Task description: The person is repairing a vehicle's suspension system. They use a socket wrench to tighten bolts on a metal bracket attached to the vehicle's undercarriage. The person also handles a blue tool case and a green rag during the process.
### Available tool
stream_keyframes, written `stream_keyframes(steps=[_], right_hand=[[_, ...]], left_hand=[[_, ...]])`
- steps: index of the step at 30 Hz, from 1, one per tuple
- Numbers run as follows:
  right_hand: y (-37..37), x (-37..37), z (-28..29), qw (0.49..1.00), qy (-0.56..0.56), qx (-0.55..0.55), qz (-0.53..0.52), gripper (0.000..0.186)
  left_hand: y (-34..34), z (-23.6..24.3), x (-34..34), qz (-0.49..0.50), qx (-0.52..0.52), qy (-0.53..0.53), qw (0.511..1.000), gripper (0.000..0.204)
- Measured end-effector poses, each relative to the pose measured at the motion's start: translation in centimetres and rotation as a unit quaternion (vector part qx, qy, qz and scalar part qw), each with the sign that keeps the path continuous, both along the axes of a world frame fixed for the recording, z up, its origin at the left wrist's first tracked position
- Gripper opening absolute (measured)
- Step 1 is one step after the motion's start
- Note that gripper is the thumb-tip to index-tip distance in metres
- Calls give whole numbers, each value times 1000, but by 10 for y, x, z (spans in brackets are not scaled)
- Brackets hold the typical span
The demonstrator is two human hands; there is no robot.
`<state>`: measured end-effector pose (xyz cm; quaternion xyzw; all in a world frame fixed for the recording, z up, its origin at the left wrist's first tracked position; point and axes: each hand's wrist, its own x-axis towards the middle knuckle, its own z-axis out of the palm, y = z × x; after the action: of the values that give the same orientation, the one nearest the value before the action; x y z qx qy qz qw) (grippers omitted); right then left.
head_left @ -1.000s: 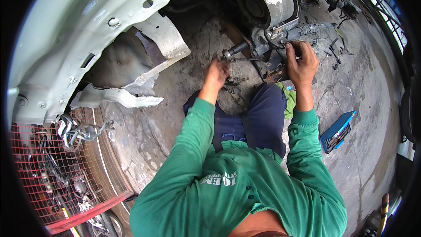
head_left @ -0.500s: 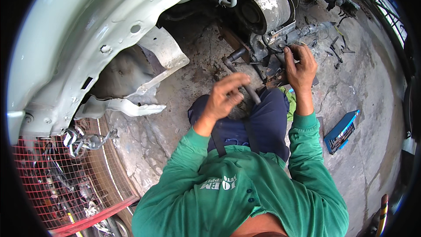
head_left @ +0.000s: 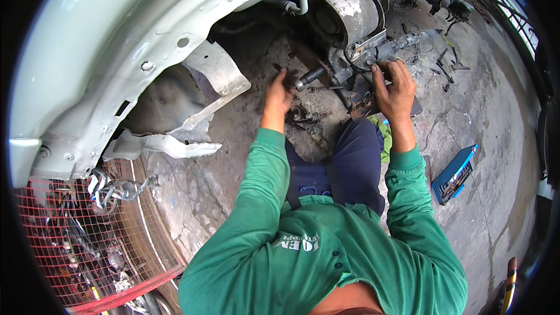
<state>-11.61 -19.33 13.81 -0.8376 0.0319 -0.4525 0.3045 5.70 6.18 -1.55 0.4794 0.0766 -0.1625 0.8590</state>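
Left hand [head_left: 279, 95] blurred, set beside the round metal end of a dark cylindrical tool [head_left: 311, 77]; couldn't tell whether its fingers were closed on anything. Right hand [head_left: 396, 90] bent over the near edge of a greasy metal assembly [head_left: 340, 67], thumb tip at or just above the metal; fingers curled, but no telling if they were grasping or only resting. The assembly lay ahead of and between the hands, closer to the right, with the tool running from it back toward the left hand. Best guess at the step: left hand working the tool's end, right hand steadying. Doing that well seemed to call for keeping the tool in line with the assembly, pushing square rather than sideways, so it would be less likely to slip. The right hand was probably best planted flat on solid metal, thumb out of any gap that could pinch. Left knuckles needed room too: loose dark parts [head_left: 303, 118] lay on the floor just nearer the body than that hand, and a bent pale panel [head_left: 224, 76] jutted out to its left. A green cloth [head_left: 385, 139] lay by the right wrist, probably handy for wiping greasy fingers for better grip. Open blue tool case [head_left: 457, 174] sat right of the right forearm.
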Motion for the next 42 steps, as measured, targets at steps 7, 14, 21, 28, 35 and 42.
stream_keyframes(steps=[7,14,21,28,35,42], right_hand=[[2,-3,1,999,11,-37,-14,14],[7,3,2,998,9,-52,-17,15],[-5,3,-1,997,7,-61,-38,17],[6,1,2,996,33,-67,-40,17],[8,1,2,998,23,-39,-39,16],[3,1,-1,997,22,-58,-54,17]], left_hand=[[12,30,-2,-2,55,-58,997,22],[6,52,66,25,-175,166,970,18],[-34,100,40,123,36,-56,990,11],[-11,89,25,69,-86,-56,992,16],[-21,8,-26,48,76,11,996,54],[-27,33,-56,-68,132,0,989,82]])
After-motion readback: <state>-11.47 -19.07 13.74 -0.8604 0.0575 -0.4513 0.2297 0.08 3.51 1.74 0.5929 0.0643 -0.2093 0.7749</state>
